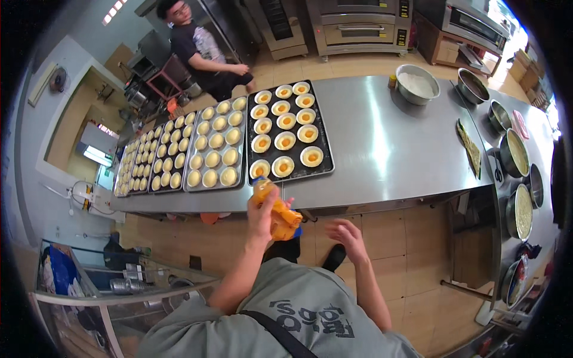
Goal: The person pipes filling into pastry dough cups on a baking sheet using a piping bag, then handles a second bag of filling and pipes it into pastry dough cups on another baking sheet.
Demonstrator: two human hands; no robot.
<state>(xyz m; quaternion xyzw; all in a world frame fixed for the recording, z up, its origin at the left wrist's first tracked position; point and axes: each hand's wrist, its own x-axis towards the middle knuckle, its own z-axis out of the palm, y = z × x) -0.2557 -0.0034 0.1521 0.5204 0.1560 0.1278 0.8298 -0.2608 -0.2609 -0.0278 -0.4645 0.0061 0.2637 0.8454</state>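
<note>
1. The orange plastic squeeze bottle (283,219) is tilted in the air just in front of the near edge of the surface (364,152), with blue showing at both ends; its far end reaches the near left corner of the black tray (298,151).
2. The left hand (262,209) is wrapped around that bottle, fingers closed on it.
3. The right hand (348,237) hangs to the right of the bottle, apart from it, its fingers loosely spread and slightly bent, with nothing in its grasp that I can see.
4. On the black tray stand pale tart shells, each with an orange dab in the middle.
5. Left of it lies a silver tray (242,161) of tarts with plain pale yellow filling, and further trays of tarts line up beyond.
6. Far right on the steel stands a metal bowl (418,99) of white powder; nearer lies a folded cloth (470,149).
7. Past the trays, at far left, another person (206,56) stands.
</note>
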